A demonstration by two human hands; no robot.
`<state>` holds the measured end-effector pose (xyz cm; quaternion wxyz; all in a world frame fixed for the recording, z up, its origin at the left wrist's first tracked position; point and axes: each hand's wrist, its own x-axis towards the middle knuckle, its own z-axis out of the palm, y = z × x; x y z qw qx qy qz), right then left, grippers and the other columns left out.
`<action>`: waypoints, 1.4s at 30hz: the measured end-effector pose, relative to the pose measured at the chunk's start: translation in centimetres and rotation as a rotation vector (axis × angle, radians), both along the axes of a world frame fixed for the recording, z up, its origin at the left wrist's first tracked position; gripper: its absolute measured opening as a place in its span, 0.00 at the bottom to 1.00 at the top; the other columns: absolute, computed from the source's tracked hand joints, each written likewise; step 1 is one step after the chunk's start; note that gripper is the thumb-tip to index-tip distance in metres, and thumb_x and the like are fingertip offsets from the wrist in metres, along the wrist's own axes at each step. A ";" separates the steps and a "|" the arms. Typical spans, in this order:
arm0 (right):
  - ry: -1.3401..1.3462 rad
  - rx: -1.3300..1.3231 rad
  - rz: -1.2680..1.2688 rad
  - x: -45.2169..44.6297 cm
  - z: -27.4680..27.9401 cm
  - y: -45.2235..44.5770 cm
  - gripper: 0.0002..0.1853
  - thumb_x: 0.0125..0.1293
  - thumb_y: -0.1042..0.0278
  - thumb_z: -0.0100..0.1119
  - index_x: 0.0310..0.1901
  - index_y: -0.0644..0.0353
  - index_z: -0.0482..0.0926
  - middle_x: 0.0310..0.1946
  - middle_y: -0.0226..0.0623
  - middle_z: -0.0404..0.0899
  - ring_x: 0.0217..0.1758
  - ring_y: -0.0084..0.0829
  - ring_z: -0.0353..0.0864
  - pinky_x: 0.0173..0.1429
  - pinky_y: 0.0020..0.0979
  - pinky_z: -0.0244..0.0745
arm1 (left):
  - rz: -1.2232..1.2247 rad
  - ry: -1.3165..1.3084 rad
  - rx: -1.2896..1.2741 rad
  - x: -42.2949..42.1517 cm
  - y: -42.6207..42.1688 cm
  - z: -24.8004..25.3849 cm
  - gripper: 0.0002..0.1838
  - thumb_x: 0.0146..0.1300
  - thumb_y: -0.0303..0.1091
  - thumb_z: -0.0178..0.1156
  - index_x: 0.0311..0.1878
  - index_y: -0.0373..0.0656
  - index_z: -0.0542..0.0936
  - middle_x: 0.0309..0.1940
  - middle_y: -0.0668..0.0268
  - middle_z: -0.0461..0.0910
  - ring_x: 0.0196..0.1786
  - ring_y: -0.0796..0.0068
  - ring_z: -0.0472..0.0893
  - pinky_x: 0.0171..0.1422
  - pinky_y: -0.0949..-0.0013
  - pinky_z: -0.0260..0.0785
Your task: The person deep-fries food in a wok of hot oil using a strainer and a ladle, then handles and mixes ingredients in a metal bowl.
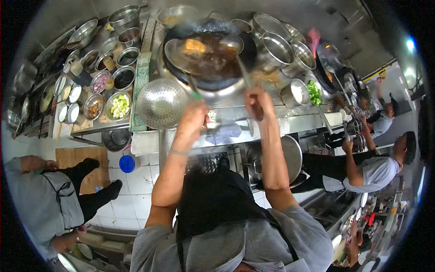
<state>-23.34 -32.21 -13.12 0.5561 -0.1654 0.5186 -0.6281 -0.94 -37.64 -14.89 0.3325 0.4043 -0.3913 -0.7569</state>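
Note:
My left hand (194, 120) is closed around the handle of a round skimmer (174, 56), which reaches over the wok (217, 85). Golden fried food (195, 46) sits at the skimmer's head, above dark brown liquid (217, 63). In my closed right hand (260, 102) is the handle of a ladle (232, 43), its bowl over the right side of the wok. Motion and steam blur both tools somewhat. A large perforated strainer (158, 103) lies just left of my left hand.
Bowls of chopped green vegetable (119, 106) and red onion (99, 82) stand left. Steel pots (275, 51) and a ladle of chopped greens (313, 92) are right. A blue-lidded tub (127, 164) stands on the floor. Co-workers (371, 172) stand right; another person (50, 195) is left.

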 end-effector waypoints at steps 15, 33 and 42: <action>0.080 -0.231 0.300 -4.4 -0.5 -3.3 0.05 0.63 0.72 0.54 0.32 0.61 0.70 0.16 0.32 0.71 0.11 0.22 0.67 0.13 0.27 0.62 | 0.076 -0.002 0.153 -1.5 0.8 1.0 0.10 0.67 0.31 0.52 0.49 0.39 0.73 0.22 0.76 0.65 0.20 0.83 0.64 0.19 0.76 0.53; 0.620 -0.086 0.089 -4.8 -5.5 5.8 0.29 0.63 0.78 0.50 0.67 0.69 0.64 0.21 0.28 0.70 0.12 0.19 0.65 0.15 0.24 0.59 | 0.075 -0.227 -0.056 3.8 -0.2 2.1 0.22 0.69 0.47 0.55 0.53 0.36 0.77 0.29 0.63 0.78 0.21 0.77 0.76 0.17 0.75 0.65; 0.708 0.040 -0.010 0.1 -7.5 6.1 0.29 0.66 0.77 0.52 0.70 0.67 0.60 0.20 0.29 0.71 0.10 0.17 0.64 0.11 0.23 0.59 | 0.829 -1.168 -0.766 18.3 -19.9 -9.1 0.25 0.53 0.31 0.61 0.52 0.25 0.70 0.57 0.35 0.69 0.57 0.39 0.71 0.60 0.49 0.64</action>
